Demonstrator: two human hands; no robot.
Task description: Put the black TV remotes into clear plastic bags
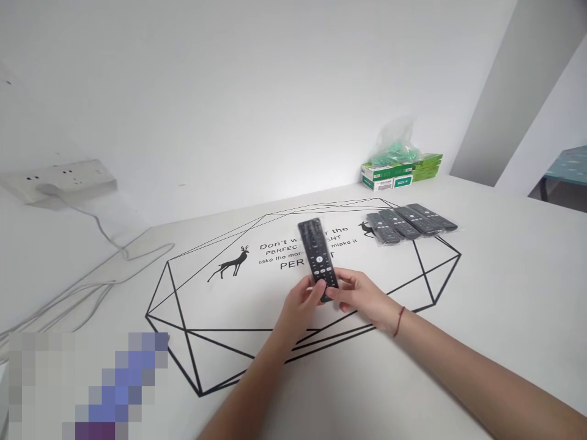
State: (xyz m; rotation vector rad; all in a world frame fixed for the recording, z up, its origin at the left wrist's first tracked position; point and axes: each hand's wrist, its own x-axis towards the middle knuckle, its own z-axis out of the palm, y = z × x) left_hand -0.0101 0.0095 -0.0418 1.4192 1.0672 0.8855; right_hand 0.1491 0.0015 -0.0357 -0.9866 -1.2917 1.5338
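Note:
A black remote control (316,244) in a clear plastic sleeve is held up over the middle of the printed table mat (229,305). My left hand (300,305) grips its lower left side, thumb on the buttons. My right hand (362,296), with a thin red cord at the wrist, pinches the lower right edge. Both hands are closed on the remote's bottom end, and its top points away from me. Several more black remotes (413,221) in clear sleeves lie side by side at the right of the mat.
Green-and-white boxes (387,174) with a clear bag of green stuff (397,146) on top stand at the back right by the wall. A power strip (59,180) is on the left wall, its white cable (98,223) trailing onto the table. The lower left corner is pixelated.

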